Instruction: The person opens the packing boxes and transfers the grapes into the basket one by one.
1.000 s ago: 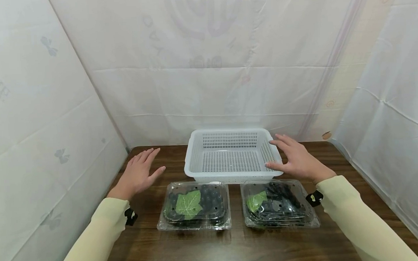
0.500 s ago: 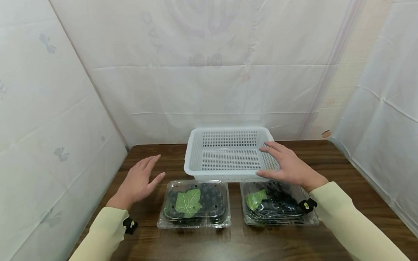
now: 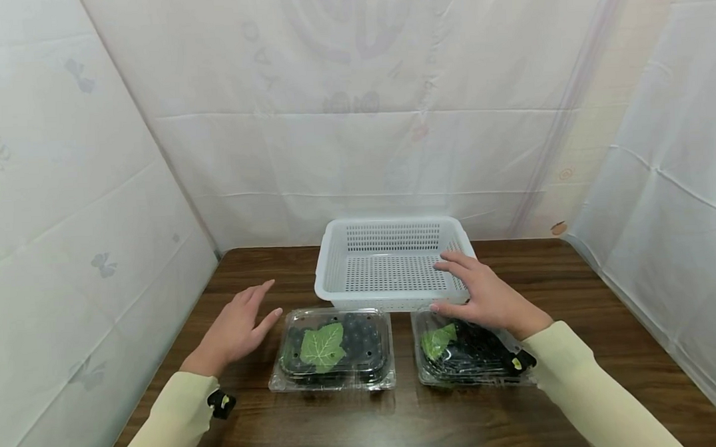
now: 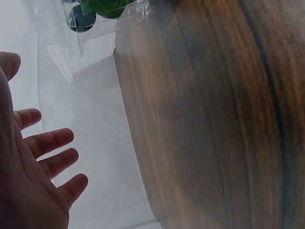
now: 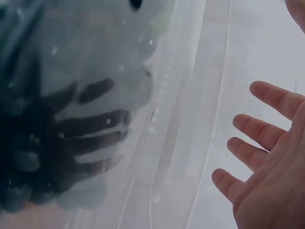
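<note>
Two clear plastic clamshell boxes of dark round fruit, grapes or blueberries, lie side by side on the table in the head view. On the left box [image 3: 363,343] a green leaf label [image 3: 323,348] shows. The right box [image 3: 468,355] is partly covered by my right hand [image 3: 494,299], which hovers over its back edge with fingers spread and nothing in it. My left hand [image 3: 233,332] hangs left of the left box, fingers relaxed and apart from it. In the right wrist view the lid [image 5: 95,95] mirrors my fingers.
Behind the boxes stands a white slotted plastic basket [image 3: 397,300]. The brown wood-grain table [image 3: 337,428] ends at a white sheet wall [image 3: 355,157], with further sheets on the left and right.
My right hand has moved left and toward me, from beside the basket to over the right box. My left hand has lowered slightly toward me. Boxes and basket have stayed put.
</note>
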`<state>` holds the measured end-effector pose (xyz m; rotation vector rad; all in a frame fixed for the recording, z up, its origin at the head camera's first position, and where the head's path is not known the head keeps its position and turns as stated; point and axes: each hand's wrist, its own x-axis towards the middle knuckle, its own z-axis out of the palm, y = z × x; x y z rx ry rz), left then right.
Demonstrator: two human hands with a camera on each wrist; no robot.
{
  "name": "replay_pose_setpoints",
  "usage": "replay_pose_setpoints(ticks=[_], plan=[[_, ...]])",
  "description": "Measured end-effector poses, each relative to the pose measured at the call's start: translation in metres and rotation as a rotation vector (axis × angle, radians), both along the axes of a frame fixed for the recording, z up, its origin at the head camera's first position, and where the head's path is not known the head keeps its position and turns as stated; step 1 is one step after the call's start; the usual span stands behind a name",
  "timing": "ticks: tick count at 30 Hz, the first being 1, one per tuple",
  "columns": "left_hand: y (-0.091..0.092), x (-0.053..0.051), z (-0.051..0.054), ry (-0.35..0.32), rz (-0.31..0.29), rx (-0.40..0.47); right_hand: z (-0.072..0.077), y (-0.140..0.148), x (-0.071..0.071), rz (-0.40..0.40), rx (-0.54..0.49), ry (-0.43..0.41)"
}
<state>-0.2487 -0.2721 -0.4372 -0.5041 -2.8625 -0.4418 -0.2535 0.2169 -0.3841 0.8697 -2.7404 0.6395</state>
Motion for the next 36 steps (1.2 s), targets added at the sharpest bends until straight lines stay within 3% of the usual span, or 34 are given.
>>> replay_pose_setpoints(ticks=[17,29,36], plan=[[0.004,0.009,-0.007,-0.035,0.003,0.011,0.003,-0.020,0.018,0.024,-0.018,-0.028],[0.003,0.016,-0.011,-0.079,0.010,0.048,0.000,-0.033,0.033,0.054,-0.067,-0.105],[0.002,0.018,-0.017,-0.072,-0.001,0.062,-0.003,-0.042,0.041,0.069,-0.094,-0.173]])
